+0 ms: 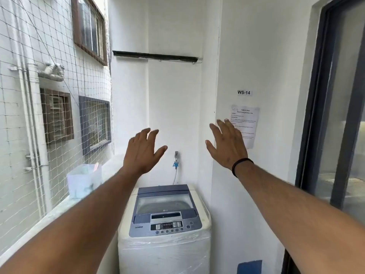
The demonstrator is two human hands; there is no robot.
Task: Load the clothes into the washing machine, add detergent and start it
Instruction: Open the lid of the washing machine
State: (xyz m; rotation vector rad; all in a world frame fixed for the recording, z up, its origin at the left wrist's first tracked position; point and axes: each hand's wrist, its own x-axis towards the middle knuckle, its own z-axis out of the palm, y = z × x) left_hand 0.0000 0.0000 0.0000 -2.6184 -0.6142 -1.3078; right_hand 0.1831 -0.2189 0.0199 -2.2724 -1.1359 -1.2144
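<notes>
Hands were both empty, fingers spread: left hand [142, 150], right hand [227, 144], raised well above washer [165, 218]. Lid [165, 200] looked closed; you'd best lift it first, w/ clothes not in view.

A white wall [173, 107] carries a "WS-14" label [244, 92] above a taped printed notice [249, 119]. A tap [176, 156] is fixed low on the wall. Left, netting [49, 62] covers the opening over a ledge [59, 206] holding a translucent bag [84, 180]. A dark-framed glass door [339, 107] stands right.
</notes>
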